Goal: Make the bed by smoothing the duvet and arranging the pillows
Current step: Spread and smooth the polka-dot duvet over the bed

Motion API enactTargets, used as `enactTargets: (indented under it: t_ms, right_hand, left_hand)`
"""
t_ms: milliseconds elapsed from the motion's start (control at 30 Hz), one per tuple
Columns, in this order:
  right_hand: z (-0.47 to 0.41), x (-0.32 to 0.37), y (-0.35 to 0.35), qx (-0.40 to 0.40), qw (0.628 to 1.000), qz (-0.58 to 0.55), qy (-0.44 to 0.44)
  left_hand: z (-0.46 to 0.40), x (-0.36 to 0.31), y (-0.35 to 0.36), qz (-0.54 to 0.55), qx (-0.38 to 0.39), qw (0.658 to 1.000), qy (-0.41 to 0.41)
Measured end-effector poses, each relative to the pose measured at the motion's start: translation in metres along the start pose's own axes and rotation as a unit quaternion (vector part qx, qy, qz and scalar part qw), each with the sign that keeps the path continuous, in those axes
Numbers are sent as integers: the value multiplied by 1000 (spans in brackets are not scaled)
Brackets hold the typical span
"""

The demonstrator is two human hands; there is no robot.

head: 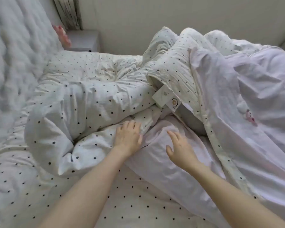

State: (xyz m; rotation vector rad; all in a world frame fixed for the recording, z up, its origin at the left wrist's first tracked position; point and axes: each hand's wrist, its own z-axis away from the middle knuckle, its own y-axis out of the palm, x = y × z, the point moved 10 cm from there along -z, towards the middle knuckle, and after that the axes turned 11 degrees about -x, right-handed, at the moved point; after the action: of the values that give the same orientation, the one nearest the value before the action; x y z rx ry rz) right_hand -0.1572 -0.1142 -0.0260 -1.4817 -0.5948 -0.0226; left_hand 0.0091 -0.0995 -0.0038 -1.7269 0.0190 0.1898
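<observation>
Home bedroom. Bed (138,203) under a polka-dot sheet, tufted pale headboard (11,51) at frame left, rumpled dotted duvet (179,66) and pillow (82,102) at centre. Grey bedside cabinet (84,40) against a plain wall (155,17), upper left.

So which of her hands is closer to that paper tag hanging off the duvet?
Left. The left hand lies on the bedding below and left of the tag. The right hand hovers lower, farther from it, over the pale sheet.

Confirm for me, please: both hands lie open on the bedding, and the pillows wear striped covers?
Not quite. The head view shows the pillows in polka-dot covers, not striped. The left hand and right hand do lie open on the bedding.
</observation>
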Motion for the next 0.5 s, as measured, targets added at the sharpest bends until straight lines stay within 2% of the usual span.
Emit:
enactTargets:
  t_ms: [100, 233, 367, 500]
  right_hand:
    - [-11, -29, 31, 29, 999, 7, 27]
    - [-7, -51, 62, 66, 995, -59, 42]
    - [-5, -55, 61, 73, 992, -87, 49]
    - [1, -55, 48, 79, 987, -114, 84]
  left_hand:
    - [-20, -9, 38, -99, -5, 995, 25]
    - [-35, -6, 66, -137, 3, 991, -8]
    - [-35, 1, 58, -36, -5, 997, -69]
    - [-21, 9, 34, 29, -24, 995, -89]
